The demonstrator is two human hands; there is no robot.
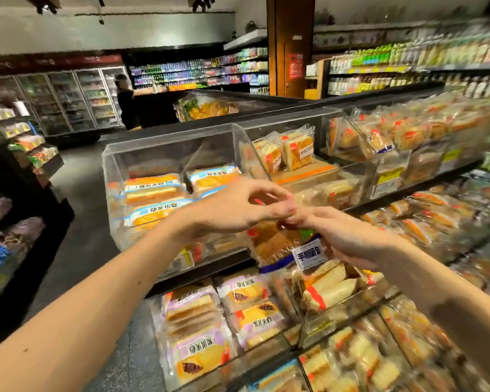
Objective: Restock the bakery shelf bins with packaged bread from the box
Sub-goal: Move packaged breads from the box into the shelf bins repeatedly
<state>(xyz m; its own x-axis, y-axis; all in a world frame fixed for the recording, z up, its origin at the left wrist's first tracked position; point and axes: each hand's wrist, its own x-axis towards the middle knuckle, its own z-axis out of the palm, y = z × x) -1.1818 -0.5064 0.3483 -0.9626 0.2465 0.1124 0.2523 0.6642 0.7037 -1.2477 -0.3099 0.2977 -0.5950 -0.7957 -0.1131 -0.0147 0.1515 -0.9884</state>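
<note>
Together, outstretched left hand point(238, 209) and right hand point(348, 240) clamp their grip on bread packet point(277, 246).

Both our bare forearms stretch forward and converge. Our left hand point(238, 207) is palm down with its fingers bent, and their tips meet the fingertips of our right hand point(348, 239). The right hand, back upward, grips a bread packet point(280, 247) beneath it. We cannot tell whether the left fingers pinch anything.
</note>
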